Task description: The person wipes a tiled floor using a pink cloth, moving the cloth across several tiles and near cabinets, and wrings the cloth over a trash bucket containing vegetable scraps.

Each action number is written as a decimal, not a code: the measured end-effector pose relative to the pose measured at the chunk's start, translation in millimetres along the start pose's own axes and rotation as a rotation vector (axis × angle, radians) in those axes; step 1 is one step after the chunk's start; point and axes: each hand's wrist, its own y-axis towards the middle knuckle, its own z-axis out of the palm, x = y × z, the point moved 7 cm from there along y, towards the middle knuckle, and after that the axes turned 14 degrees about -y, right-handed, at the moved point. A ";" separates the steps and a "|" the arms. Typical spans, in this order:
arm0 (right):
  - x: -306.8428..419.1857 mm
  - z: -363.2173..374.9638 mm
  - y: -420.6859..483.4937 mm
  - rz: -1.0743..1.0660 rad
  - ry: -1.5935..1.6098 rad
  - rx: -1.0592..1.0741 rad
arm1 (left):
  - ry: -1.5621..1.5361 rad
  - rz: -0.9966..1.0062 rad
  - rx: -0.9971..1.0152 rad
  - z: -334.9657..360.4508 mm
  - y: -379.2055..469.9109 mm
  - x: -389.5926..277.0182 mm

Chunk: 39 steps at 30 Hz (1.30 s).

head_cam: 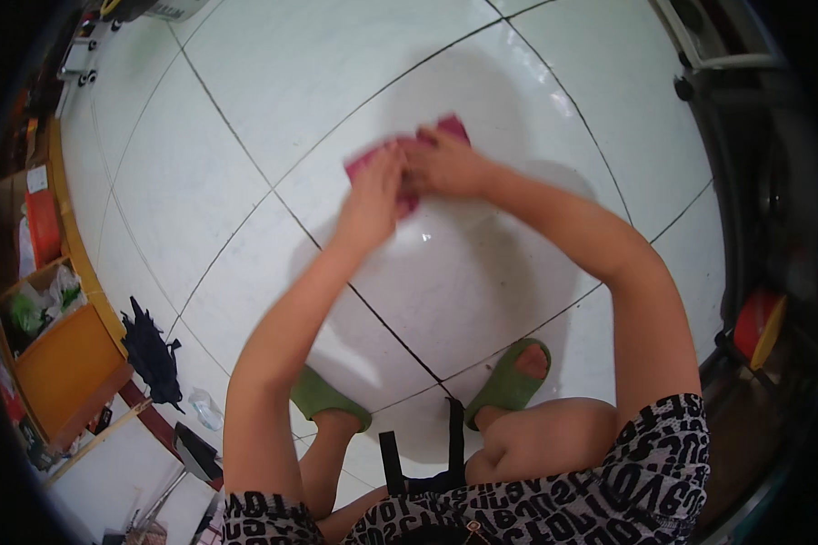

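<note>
A dark pink cloth (455,128), its outline partly blurred, is in front of me over the white tiled floor (354,82). My left hand (373,194) lies across its left part with the fingers pointing away from me. From the right, my right hand (450,163) grips the cloth with bent fingers, and the two hands meet near its middle. Much of the cloth is hidden beneath them. Whether it touches the tiles cannot be told.
My feet are in green slippers (511,378). A black folded umbrella (151,354) and a clear plastic piece (206,410) lie on the floor at left. Wooden shelving (68,371) holds plastic bags (31,310). Dark furniture (756,170) and a red and yellow object (758,327) stand at right.
</note>
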 end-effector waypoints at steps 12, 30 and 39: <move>17.9 -51.7 -195.8 0.715 -0.046 0.072 | -0.044 0.269 -0.032 97.3 49.8 -86.9; -92.3 -7.2 -49.9 0.644 -0.117 -0.163 | 0.416 0.122 -0.024 -35.1 143.7 39.0; 80.2 3.7 79.2 0.277 0.039 -0.235 | 0.347 -0.268 -0.135 -48.2 -135.5 78.3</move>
